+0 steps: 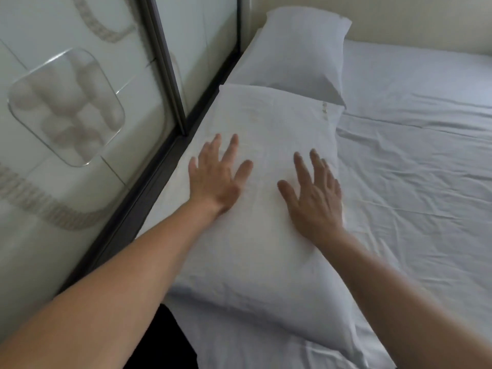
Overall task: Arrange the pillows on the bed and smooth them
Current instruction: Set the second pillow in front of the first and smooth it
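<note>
Two white pillows lie in a row along the left edge of the bed (415,161). The near pillow (261,262) is under both my hands. My left hand (217,177) rests flat on its left half, fingers spread. My right hand (314,193) lies flat on its right half, fingers spread too. Neither hand holds anything. The far pillow (295,54) sits beyond, its near end tucked slightly under the near pillow's far edge.
A mirrored sliding wardrobe door (80,102) with a dark frame runs close along the bed's left side. A cream wall (399,20) stands behind the far pillow. The white sheet to the right is wrinkled. Dark floor (165,339) shows at the bottom.
</note>
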### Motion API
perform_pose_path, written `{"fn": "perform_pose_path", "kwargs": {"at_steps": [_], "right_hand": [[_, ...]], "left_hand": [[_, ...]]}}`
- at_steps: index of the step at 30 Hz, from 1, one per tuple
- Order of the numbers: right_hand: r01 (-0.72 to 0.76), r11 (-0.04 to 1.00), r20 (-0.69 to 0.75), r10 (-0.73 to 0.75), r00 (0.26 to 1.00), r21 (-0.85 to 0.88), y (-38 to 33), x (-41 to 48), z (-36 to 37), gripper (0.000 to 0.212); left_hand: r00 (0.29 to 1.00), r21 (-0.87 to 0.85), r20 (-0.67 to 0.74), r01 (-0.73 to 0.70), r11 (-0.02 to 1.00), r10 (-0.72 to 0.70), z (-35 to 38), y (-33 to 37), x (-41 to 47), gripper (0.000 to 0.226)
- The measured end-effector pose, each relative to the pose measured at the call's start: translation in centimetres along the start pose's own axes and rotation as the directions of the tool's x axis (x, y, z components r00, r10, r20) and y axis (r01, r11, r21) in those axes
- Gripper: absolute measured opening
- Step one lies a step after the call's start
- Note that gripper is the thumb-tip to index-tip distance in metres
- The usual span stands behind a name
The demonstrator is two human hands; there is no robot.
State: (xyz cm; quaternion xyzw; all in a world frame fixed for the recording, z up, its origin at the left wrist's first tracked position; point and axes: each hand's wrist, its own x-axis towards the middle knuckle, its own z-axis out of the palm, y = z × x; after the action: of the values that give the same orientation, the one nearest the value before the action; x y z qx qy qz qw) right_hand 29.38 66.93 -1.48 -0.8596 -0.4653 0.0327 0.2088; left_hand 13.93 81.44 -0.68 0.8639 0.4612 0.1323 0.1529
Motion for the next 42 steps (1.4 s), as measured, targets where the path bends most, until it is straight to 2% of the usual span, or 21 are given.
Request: {"fn": "perform_pose_path", "kwargs": {"at_steps": [3,6,8,10,12,14,15,16,18,20,21,24,26,27,28,30,32,34,36,39,42], "right_hand": [[0.058,0.994,0.254,-0.033,0.967,-0.094,0.7,-1.3,2.8,0.068],[-0.163,0.974,0.290,0.204,0.935,-0.160,4.4,-0.4,1.7,0.068],[-0.295,0.943,0.201,0.323,0.925,-0.154,5.8,0.4,0.0,0.069],[-0.163,0.977,-0.001,0.164,0.986,-0.139,4.5,0.5,-0.6,0.067],[0.117,0.993,-0.090,-0.119,0.989,-0.034,1.2,0.1,-0.2,0.062],[0.324,0.945,0.026,-0.325,0.945,0.030,-0.9,-0.6,1.1,0.059],[0.355,0.935,0.128,-0.355,0.926,0.022,-0.7,-0.7,1.6,0.059],[0.310,0.951,0.218,-0.298,0.929,-0.020,0.6,-0.5,1.9,0.058],[0.020,0.991,0.251,0.013,0.968,-0.129,4.2,0.8,1.4,0.058],[-0.267,0.945,0.187,0.302,0.935,-0.190,6.3,2.7,-0.7,0.062],[-0.290,0.938,0.139,0.318,0.938,-0.190,6.2,3.6,-1.3,0.063],[0.036,0.999,-0.046,-0.037,0.998,-0.040,2.2,4.9,-1.4,0.060],[0.286,0.957,-0.070,-0.289,0.955,-0.053,0.4,4.2,0.0,0.055],[0.274,0.959,0.016,-0.274,0.962,-0.067,0.8,3.8,0.4,0.055],[0.136,0.988,0.088,-0.130,0.988,-0.070,2.2,3.3,0.5,0.056],[-0.265,0.956,0.170,0.284,0.944,-0.124,6.3,2.7,-0.6,0.057],[-0.316,0.901,0.119,0.363,0.924,-0.296,8.9,1.9,-2.2,0.046],[-0.208,0.936,0.037,0.228,0.973,-0.285,8.9,2.4,-3.2,0.039],[-0.109,0.981,-0.022,0.107,0.994,-0.161,6.9,3.1,-3.8,0.030],[-0.029,0.982,-0.036,0.023,0.999,-0.186,3.6,4.3,-3.9,0.048],[0.049,0.964,0.017,-0.046,0.999,-0.262,2.4,4.9,-3.4,0.056]], "left_hand": [[0.961,0.190,0.269,-0.110,0.976,0.056,3.0,-0.5,-1.8,0.076],[0.930,0.307,0.342,0.026,0.951,-0.136,3.0,-5.1,-2.8,0.076],[0.935,0.378,0.268,0.120,0.918,-0.232,1.6,-7.0,-2.6,0.074],[0.987,0.331,0.069,0.115,0.937,-0.145,0.4,-6.4,-1.5,0.072],[0.996,0.148,-0.041,-0.069,0.987,0.076,-0.2,-3.3,-0.6,0.067],[0.970,0.062,0.046,-0.241,0.969,0.238,0.6,-0.8,-1.4,0.065],[0.963,0.087,0.145,-0.243,0.966,0.229,1.6,-0.9,-2.5,0.066],[0.957,0.140,0.253,-0.178,0.974,0.139,2.6,-2.0,-3.9,0.067],[0.936,0.236,0.335,0.029,0.971,-0.109,2.9,-5.4,-5.5,0.071],[0.936,0.306,0.280,0.124,0.944,-0.214,1.7,-7.0,-5.0,0.072],[0.947,0.324,0.223,0.150,0.934,-0.230,0.8,-6.8,-4.2,0.072],[0.987,0.167,0.065,0.133,0.977,-0.146,0.0,-3.0,-1.0,0.069],[0.991,0.079,0.116,0.064,0.995,-0.073,1.2,-0.1,-0.4,0.068],[0.984,0.083,0.156,0.071,0.994,-0.084,2.2,0.5,-0.8,0.068],[0.974,0.124,0.178,0.120,0.985,-0.141,2.9,0.2,-1.5,0.069],[0.916,0.216,0.208,0.299,0.930,-0.343,2.3,-1.9,-2.3,0.070],[0.859,0.308,0.180,0.414,0.857,-0.480,0.6,-3.7,-2.5,0.069],[0.912,0.310,0.011,0.387,0.869,-0.410,-0.9,-3.4,-1.6,0.053],[0.977,0.162,-0.104,0.199,0.966,-0.184,-1.4,-0.5,-0.4,0.033],[0.987,-0.009,-0.161,-0.020,1.000,0.019,-1.0,3.9,0.3,0.027],[0.984,-0.016,-0.167,-0.066,0.998,0.062,-0.6,4.5,0.6,0.026]]}}
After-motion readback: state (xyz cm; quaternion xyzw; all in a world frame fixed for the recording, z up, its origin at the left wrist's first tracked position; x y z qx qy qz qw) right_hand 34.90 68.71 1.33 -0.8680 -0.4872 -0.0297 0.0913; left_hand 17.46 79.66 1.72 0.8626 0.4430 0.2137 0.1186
